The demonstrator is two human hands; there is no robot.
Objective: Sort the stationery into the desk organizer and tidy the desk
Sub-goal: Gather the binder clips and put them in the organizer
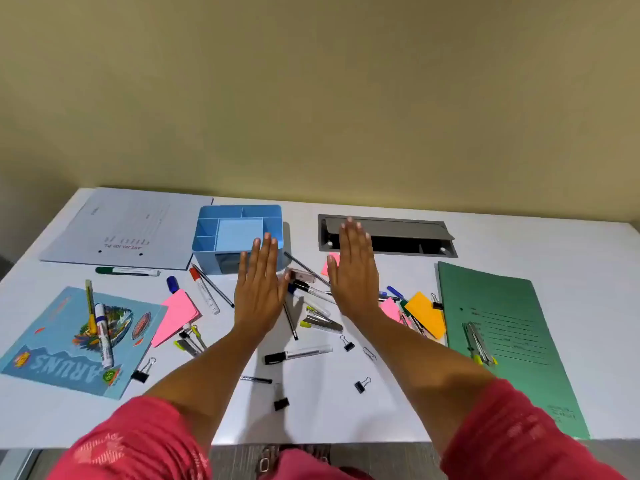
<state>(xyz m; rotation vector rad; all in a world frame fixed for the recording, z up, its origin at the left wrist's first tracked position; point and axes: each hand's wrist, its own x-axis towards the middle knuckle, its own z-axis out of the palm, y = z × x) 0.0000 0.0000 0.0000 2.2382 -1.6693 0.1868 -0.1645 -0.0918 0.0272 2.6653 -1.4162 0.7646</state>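
A light blue desk organizer with several compartments stands at the back of the white desk. My left hand is stretched flat, palm down, just in front of it, holding nothing. My right hand is flat too, over a pink sticky note. Between and around the hands lie pens, markers, a stapler, pink sticky notes, an orange pad and black binder clips.
A white file lies back left, a blue notebook with markers on it front left, a green file on the right. A grey cable hatch is set into the desk behind my right hand.
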